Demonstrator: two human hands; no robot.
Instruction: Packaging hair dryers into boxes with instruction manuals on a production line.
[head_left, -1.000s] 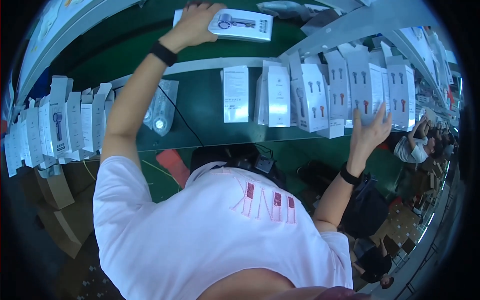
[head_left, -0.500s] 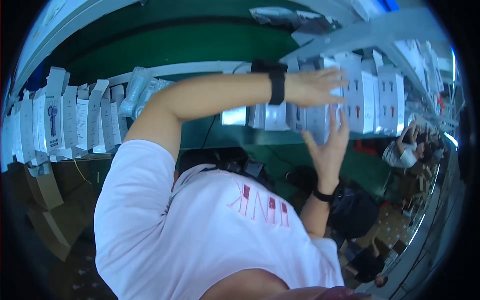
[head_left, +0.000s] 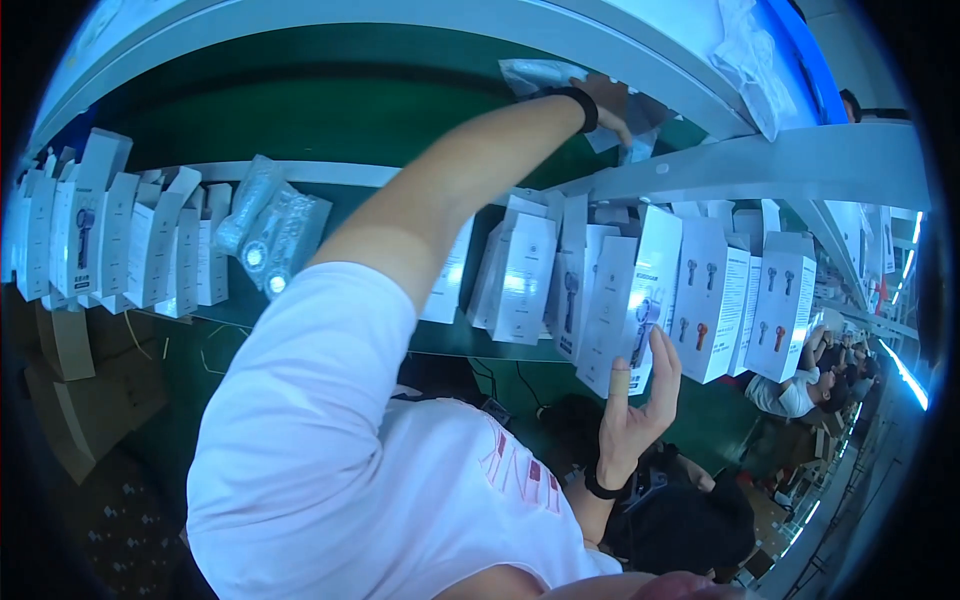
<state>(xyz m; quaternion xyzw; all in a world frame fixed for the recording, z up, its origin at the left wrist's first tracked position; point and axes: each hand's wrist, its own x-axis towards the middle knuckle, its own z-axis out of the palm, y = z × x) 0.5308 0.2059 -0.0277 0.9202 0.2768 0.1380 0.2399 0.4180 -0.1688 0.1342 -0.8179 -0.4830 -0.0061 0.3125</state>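
My left hand (head_left: pixel 608 115) reaches far over the bench to a pile of clear plastic bags (head_left: pixel 545 75) beneath a white beam. Its fingers are partly hidden among the bags, so I cannot make out a grip. Closer in, my right hand (head_left: pixel 640 405) is open, thumb and fingers apart, with a tan wrap on one digit. The fingertips are at the front of a tall white box (head_left: pixel 650 265) printed with a handheld device; whether they touch it is unclear. Similar white cartons (head_left: pixel 525 270) stand beside it, some with raised flaps.
More white boxes (head_left: pixel 85 235) line the bench's left end. Bubble-wrapped items (head_left: pixel 275 235) lie next to them. A white beam (head_left: pixel 740 160) crosses above the right-hand boxes. Brown cartons (head_left: pixel 75 400) sit on the floor at left. Other people (head_left: pixel 800 390) are far off at right.
My left hand has moved from across the right-hand boxes up to the plastic bags. My right hand has come lower, still open. The view has shifted, and the boxes appear lower.
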